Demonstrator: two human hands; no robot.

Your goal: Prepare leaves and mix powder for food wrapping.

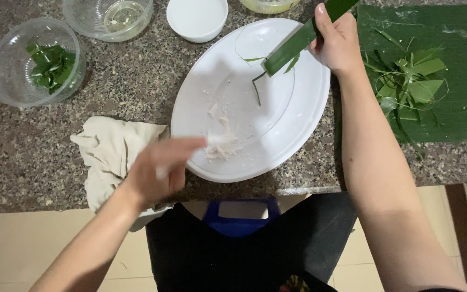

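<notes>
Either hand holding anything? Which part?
Right hand pinches a green leaf strip partway along its length, lower end over the white oval plate. Left hand is blurred; cannot tell.

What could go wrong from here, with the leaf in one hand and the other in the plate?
The white oval plate overhangs the counter edge; a push from the left hand on the white paste might tip it. The right hand holds the green leaf strip by one end, so it may tear or sag into the paste. The beige cloth hangs over the edge and might slip off.
</notes>
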